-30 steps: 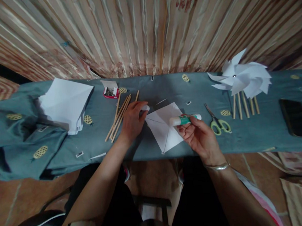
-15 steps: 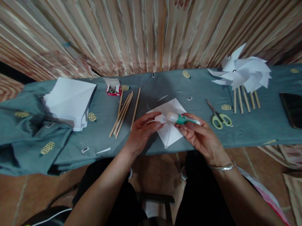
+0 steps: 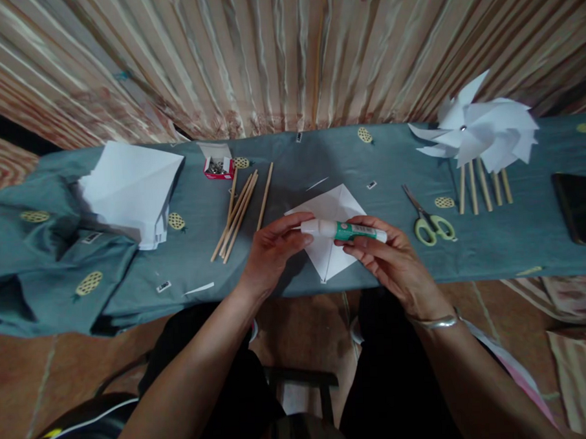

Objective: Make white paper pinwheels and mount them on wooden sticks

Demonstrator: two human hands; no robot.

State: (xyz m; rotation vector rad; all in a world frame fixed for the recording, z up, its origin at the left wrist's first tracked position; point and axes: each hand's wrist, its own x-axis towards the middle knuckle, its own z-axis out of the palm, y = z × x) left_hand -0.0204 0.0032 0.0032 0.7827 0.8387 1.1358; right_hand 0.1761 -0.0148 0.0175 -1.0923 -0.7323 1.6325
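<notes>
- Blue-green cloth (image 3: 392, 166) with yellow pineapple motifs covers the long table; we work at its near edge.
- Our right hand (image 3: 394, 257) grips the glue stick (image 3: 354, 232) by its green-and-white barrel, nearly level, probably to steady it.
- Our left hand (image 3: 275, 252) pinches the white cap (image 3: 309, 228) at the glue stick's left end; opposed grips, we judge, keep both in line. Whether the cap is fully seated, we cannot tell.
- Below both hands lies a paper square (image 3: 337, 263), lined or creased, presumably central for easy reach.
- Right: scissors (image 3: 423, 214), handles towards us, seemingly for quick pick-up.
- Left: loose wooden sticks (image 3: 238, 215); farther left, a paper stack (image 3: 131, 188), likely kept aside from our hands.
- Beyond the sticks, an open red box (image 3: 218, 175) contains small metal pieces (image 3: 217, 166).
- Far right, white pinwheels (image 3: 493, 126) overlap, perhaps saving room.
- Behind everything hangs a striped curtain (image 3: 267, 65).
</notes>
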